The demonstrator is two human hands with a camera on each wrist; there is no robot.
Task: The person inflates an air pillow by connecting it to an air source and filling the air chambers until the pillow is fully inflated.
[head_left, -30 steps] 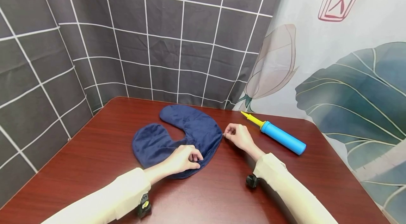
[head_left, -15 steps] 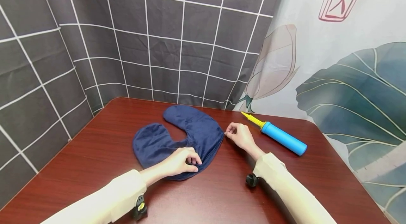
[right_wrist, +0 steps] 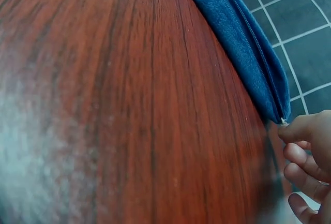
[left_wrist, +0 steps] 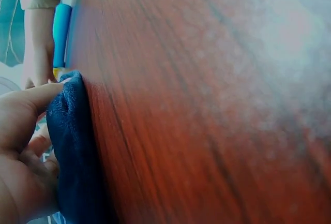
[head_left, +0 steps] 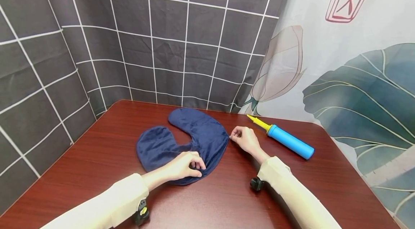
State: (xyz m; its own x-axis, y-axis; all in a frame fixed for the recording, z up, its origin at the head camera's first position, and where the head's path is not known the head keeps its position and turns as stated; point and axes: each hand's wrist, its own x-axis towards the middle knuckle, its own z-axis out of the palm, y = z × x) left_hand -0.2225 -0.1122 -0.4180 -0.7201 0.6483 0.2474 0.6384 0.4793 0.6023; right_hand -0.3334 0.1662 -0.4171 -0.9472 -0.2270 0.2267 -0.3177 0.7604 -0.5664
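Observation:
A navy U-shaped neck pillow [head_left: 207, 131] lies flat on the table, its two arms pointing to the left. My left hand [head_left: 186, 166] lies over its front part, thumb and fingers pinching the cloth near the front edge. In the left wrist view the thumb [left_wrist: 44, 95] presses on the folded cloth [left_wrist: 77, 151]. At the pillow's right tip, my right hand [head_left: 245, 139] pinches a small pale zipper pull. The right wrist view shows the zipper [right_wrist: 253, 35] running along the pillow's outer edge to the zipper pull [right_wrist: 283, 122] at the fingertips.
To the right of my right hand lies a blue hand pump [head_left: 290, 141] with a yellow nozzle [head_left: 258, 122] pointing to the back left. The dark red wooden table [head_left: 107, 149] ends at a grey checked cloth [head_left: 168, 52] and a flower-printed cloth [head_left: 324, 59].
The pillow's back arm and right tip have shifted slightly to the right. My left hand has moved a little toward the front left; the right hand keeps its pinch in nearly the same place.

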